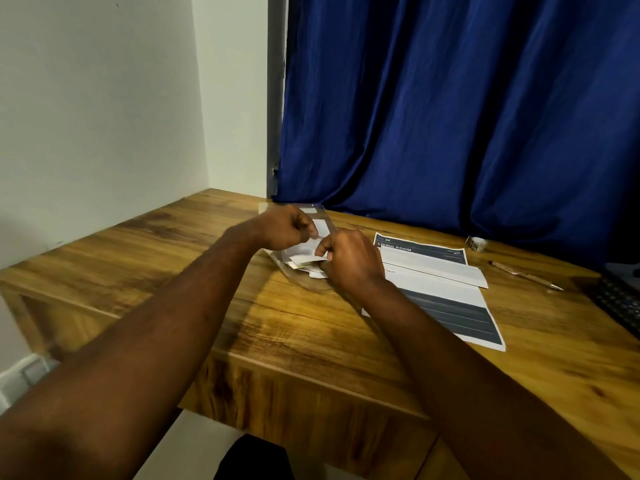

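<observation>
- Over the far middle of the counter (277, 327), both grips are closed tight on one folded white paper (304, 251): the left hand (282, 227) pinches its upper part between curled fingers and thumb, and the right hand (351, 263) pinches the lower part just beside it
- Both hands show their backs and knuckles to the camera, so the right hand's fingertips and the exact spots where they meet the paper are hidden; whether this is one sheet or several small slips stacked together cannot be told
- White and creased, the paper shows folded layers and a thin yellowish edge low down; any print on it is too small to make out
- Under the paper lies a clear plastic sleeve (303, 283), hard to see against the wood; its far edge shows as a pale line behind the left hand and its near end as a sheen below the right hand; whether the paper sits inside it or on top I cannot tell
- Just right of the right hand a printed sheet (450, 306) with dark bands and the heading "LIVING ROOM" lies flat, its left edge covered by the right wrist, with a white strip (443, 268) lying across it
- Farther right lie a pen (526, 276) and, near the cloth, a small roll of tape (477, 243); a dark keyboard (620, 299) is cut off by the frame's right edge
- Behind the counter hangs a blue curtain (450, 116), with a pale wall (97, 116) to the left
</observation>
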The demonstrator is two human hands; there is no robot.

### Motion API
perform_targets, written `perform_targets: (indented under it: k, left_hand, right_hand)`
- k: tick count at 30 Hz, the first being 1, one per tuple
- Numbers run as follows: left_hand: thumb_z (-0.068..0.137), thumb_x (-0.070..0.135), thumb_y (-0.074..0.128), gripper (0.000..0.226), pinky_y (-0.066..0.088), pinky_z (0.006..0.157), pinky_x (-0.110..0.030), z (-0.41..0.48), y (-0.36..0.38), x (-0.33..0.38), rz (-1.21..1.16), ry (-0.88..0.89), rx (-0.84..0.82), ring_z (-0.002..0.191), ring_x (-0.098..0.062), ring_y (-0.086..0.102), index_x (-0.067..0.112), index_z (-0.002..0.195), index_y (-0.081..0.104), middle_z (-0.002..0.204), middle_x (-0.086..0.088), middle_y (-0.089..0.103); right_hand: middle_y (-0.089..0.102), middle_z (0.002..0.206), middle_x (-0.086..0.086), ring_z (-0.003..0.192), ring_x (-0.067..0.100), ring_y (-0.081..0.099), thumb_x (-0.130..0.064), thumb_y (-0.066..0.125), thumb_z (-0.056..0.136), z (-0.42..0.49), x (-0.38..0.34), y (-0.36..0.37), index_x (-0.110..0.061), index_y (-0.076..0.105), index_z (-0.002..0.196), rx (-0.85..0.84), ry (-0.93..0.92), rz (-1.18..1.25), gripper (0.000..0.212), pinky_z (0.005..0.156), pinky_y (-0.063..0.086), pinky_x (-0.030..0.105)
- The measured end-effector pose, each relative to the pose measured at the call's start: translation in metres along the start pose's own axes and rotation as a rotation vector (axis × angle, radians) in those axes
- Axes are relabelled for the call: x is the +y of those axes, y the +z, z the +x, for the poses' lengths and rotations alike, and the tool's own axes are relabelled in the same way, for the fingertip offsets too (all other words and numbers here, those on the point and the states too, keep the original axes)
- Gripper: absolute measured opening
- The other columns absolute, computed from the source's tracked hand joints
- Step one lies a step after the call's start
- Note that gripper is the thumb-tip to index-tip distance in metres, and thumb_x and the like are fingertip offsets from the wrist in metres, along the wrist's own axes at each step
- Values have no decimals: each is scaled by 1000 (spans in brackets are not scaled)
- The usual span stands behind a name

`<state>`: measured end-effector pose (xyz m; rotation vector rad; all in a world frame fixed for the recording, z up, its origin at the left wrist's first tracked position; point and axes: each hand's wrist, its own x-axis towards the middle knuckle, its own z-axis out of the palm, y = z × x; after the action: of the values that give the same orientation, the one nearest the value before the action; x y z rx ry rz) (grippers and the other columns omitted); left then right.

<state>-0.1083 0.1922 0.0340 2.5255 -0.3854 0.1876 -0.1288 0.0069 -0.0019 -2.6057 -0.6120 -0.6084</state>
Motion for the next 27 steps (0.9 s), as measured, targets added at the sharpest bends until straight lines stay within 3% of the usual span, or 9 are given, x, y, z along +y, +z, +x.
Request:
perform_targets:
  k: [3,6,9,15,18,20,27]
  left_hand:
    - [101,25,61,31,44,103,-36,-2,-6,-2,-33,-75,-176,120,-14,57,22,130,71,135,2,65]
    - [89,35,70,64,34,117,-38,-6,-10,-2,-23,-121,-351,142,-17,41,29,151,53,158,4,45]
    - [88,31,79,79,28,117,-36,-6,-5,-5,66,-137,-358,152,-20,29,30,158,41,165,5,34]
    - [85,38,83,86,28,122,-43,-3,-1,-15,129,-144,-336,153,-23,29,32,158,39,166,3,34]
    - [88,30,81,79,29,120,-42,-4,-2,-17,95,-138,-321,152,-23,31,30,157,42,166,1,35]
    - [91,27,79,74,29,119,-39,-4,-2,-20,72,-142,-313,152,-21,31,28,155,45,165,2,36]
    - [95,26,74,57,39,117,-45,-6,-4,-23,105,-160,-331,138,-19,48,28,149,54,150,2,55]
  right_hand:
    - [76,114,0,103,20,67,-18,82,88,2,5,1,-28,84,106,-24,29,20,20,78,53,32]
    - [77,111,-3,102,20,68,-17,82,88,4,7,2,-29,83,100,-15,88,31,17,80,58,35]
    - [77,104,-6,96,17,69,-19,86,85,4,8,4,-28,83,94,-17,120,54,13,75,57,34]
    - [76,112,-3,100,16,66,-17,80,91,4,11,2,-24,83,111,-94,70,84,22,75,54,31]
    - [75,123,-3,108,15,65,-21,75,96,6,16,1,-22,78,122,-206,8,131,26,90,59,39]
    - [76,121,-4,105,13,65,-27,68,101,5,19,-1,-20,80,118,-240,-38,159,21,93,59,44]
    - [70,108,-9,99,11,58,-27,66,102,1,23,-5,-25,79,114,-80,-160,143,18,80,48,32]
